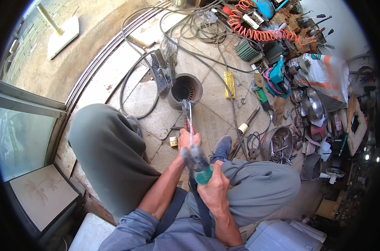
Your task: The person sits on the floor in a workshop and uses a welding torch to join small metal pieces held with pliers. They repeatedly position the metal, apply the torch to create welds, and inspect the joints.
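My left hand (185, 140) is closed round red-handled pliers (186, 122), whose jaws meet the near rim of a grey metal cylinder (174, 100). Slots ring the inside of this cylinder, like a motor stator housing. In my right hand (215, 186) is a power tool (203, 175) with a green rear and a dark, motion-blurred body. A long thin metal bit (191, 125) runs forward from it, over my left hand, to the same rim; its exact contact point is too small to tell. A small pale jar (173, 141) stands left of my left hand.
Dark cable (198, 58) loops over the tiled floor. A yellow power strip (229, 85) lies right of the cylinder. Further right are a green angle grinder (263, 98), a teal power tool (277, 75), a metal basin (277, 136) of scraps and an orange coiled hose (261, 35).
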A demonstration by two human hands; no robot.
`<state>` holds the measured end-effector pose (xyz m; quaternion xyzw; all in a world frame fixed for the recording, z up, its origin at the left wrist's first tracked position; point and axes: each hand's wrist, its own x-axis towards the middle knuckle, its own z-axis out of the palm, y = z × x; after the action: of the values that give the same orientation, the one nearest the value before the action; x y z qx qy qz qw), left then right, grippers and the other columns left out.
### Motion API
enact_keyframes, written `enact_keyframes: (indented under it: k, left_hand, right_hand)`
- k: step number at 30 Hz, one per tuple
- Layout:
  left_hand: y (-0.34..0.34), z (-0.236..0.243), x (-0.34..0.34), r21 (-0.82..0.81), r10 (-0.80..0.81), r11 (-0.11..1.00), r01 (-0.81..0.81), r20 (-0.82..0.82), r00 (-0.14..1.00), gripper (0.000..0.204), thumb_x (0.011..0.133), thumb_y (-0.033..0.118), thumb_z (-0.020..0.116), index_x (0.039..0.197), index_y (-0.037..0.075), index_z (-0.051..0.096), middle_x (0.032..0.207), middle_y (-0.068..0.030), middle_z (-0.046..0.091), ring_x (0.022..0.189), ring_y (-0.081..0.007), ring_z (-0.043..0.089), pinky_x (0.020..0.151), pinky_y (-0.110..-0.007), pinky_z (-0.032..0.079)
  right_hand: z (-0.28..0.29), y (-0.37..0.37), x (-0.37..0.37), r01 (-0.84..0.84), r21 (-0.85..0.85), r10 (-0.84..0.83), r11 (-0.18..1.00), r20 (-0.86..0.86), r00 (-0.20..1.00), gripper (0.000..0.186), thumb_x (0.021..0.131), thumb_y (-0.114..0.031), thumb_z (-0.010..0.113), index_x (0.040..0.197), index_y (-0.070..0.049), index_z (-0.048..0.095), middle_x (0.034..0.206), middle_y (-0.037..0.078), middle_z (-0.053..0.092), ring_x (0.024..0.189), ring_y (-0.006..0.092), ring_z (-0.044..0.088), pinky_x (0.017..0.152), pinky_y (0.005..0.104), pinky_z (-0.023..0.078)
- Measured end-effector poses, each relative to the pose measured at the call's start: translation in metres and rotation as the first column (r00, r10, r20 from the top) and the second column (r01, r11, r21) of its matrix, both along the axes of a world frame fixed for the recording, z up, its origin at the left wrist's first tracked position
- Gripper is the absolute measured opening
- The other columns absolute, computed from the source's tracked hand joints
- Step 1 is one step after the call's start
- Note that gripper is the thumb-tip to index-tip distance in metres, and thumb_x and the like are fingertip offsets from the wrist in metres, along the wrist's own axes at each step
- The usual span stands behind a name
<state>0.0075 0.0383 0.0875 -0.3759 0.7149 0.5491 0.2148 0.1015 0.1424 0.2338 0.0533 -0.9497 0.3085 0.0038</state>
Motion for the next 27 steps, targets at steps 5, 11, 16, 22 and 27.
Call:
enact_keyframes:
  k: [5,11,16,22,27]
  left_hand:
    - [-0.001,0.013,0.000,-0.025,0.007,1.000,-0.008,-0.027,1.000,0.065,0.081,0.030,0.064,0.119,-0.018,0.043,0.108,-0.0406,0.064,0.106,-0.0494,0.065,0.096,-0.049,0.050]
    - [-0.003,0.001,-0.003,-0.007,0.006,1.000,-0.006,-0.006,1.000,0.064,0.082,0.029,0.063,0.121,-0.018,0.044,0.110,-0.0408,0.063,0.108,-0.0498,0.064,0.098,-0.049,0.049]
    - [0.000,0.010,0.000,-0.016,0.001,1.000,-0.001,-0.009,1.000,0.064,0.082,0.028,0.064,0.122,-0.017,0.044,0.113,-0.0397,0.063,0.108,-0.0494,0.064,0.098,-0.049,0.049]
    - [-0.001,0.008,0.002,-0.012,0.023,1.000,-0.023,-0.032,0.999,0.061,0.084,0.026,0.064,0.122,-0.016,0.044,0.112,-0.0387,0.064,0.106,-0.0489,0.065,0.098,-0.050,0.049]
    - [-0.004,0.020,-0.001,-0.064,-0.027,0.998,0.025,-0.025,0.999,0.062,0.084,0.024,0.064,0.126,-0.016,0.042,0.111,-0.0386,0.064,0.107,-0.0486,0.065,0.098,-0.049,0.049]
  right_hand:
    - [0.009,0.008,-0.011,0.159,-0.296,-0.111,0.942,0.172,0.979,0.028,0.074,0.001,0.073,0.098,-0.001,0.059,0.083,0.020,0.067,0.077,0.0423,0.068,0.067,0.0428,0.054]
    - [0.006,0.006,-0.009,-0.205,0.166,0.221,0.965,-0.084,0.972,0.028,0.073,-0.001,0.074,0.097,0.000,0.058,0.082,0.019,0.066,0.076,0.0432,0.066,0.065,0.0427,0.053]
    - [0.003,0.020,-0.017,0.247,-0.561,-0.082,0.790,0.302,0.950,0.028,0.069,0.008,0.063,0.096,0.002,0.059,0.078,0.007,0.064,0.064,0.0164,0.064,0.059,0.0342,0.054]
    - [0.026,0.017,-0.018,-0.136,0.052,0.134,0.989,0.043,0.990,0.024,0.078,-0.003,0.071,0.099,-0.001,0.058,0.081,0.016,0.067,0.065,0.0341,0.067,0.060,0.0416,0.054]
    - [0.033,0.028,-0.043,0.182,-0.344,-0.109,0.921,0.220,0.969,0.020,0.077,-0.006,0.073,0.091,-0.004,0.058,0.071,0.008,0.062,0.058,0.0241,0.062,0.057,0.0360,0.051]
